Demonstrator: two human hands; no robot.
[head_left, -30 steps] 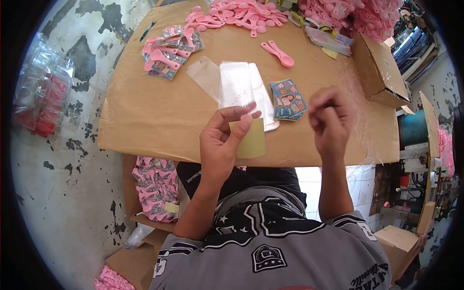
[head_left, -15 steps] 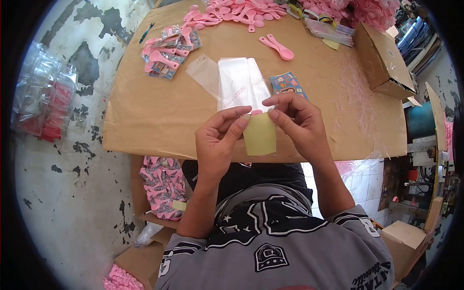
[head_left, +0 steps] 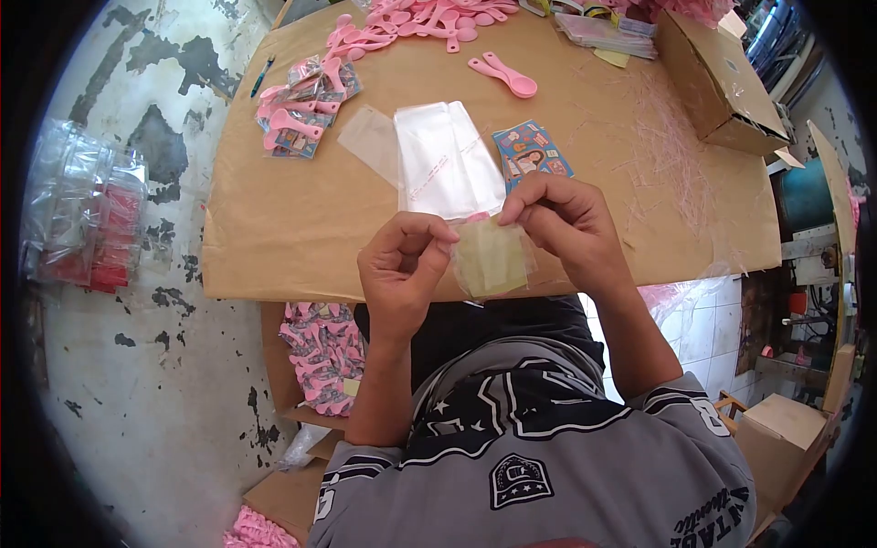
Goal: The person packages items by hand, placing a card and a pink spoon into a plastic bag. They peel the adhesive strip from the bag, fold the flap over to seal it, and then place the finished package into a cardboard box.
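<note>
Head view: the card (head_left: 491,258), bare half a second earlier, was found sleeved in a bag (head_left: 530,263). The bag was pinched by left hand (head_left: 402,274) and right hand (head_left: 562,228), just nearer than the bag stack (head_left: 446,160). Insertion was judged nearly complete.

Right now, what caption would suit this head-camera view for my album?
Left hand and right hand pinch a yellow card above a brown table bearing clear bags, printed cards and pink spoons.
</note>
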